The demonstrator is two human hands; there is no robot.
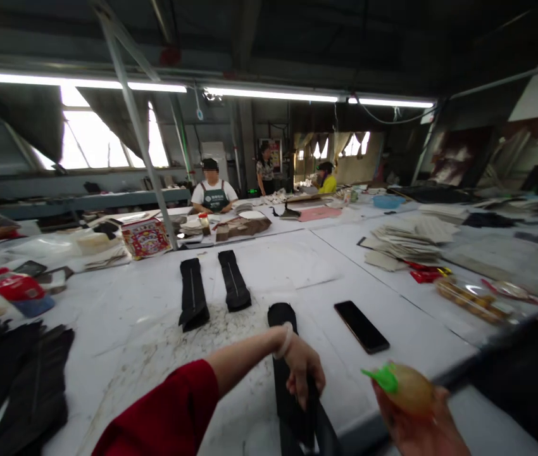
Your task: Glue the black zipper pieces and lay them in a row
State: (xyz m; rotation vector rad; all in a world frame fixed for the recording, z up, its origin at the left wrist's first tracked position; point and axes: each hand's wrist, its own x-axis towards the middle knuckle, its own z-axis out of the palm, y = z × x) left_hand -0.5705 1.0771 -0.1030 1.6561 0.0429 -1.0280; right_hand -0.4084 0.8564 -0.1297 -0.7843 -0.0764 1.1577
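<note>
My left hand (303,370), in a red sleeve with a pale bangle at the wrist, reaches across and pinches a long black strip (282,329) lying on the white table (297,266). My right hand (416,424) at the lower right grips a yellowish squeeze bottle (409,387) with a green nozzle pointing left. Two more black strips (193,291) (233,278) lie side by side farther up the table. The tabletop around them is stained and speckled.
A black phone (361,326) lies right of the strip. A pile of black pieces (17,380) sits at the left edge, with a red-labelled bottle (19,288) behind it. Stacked pale sheets (406,244) and red items are at right. Three people (212,190) work at the far end.
</note>
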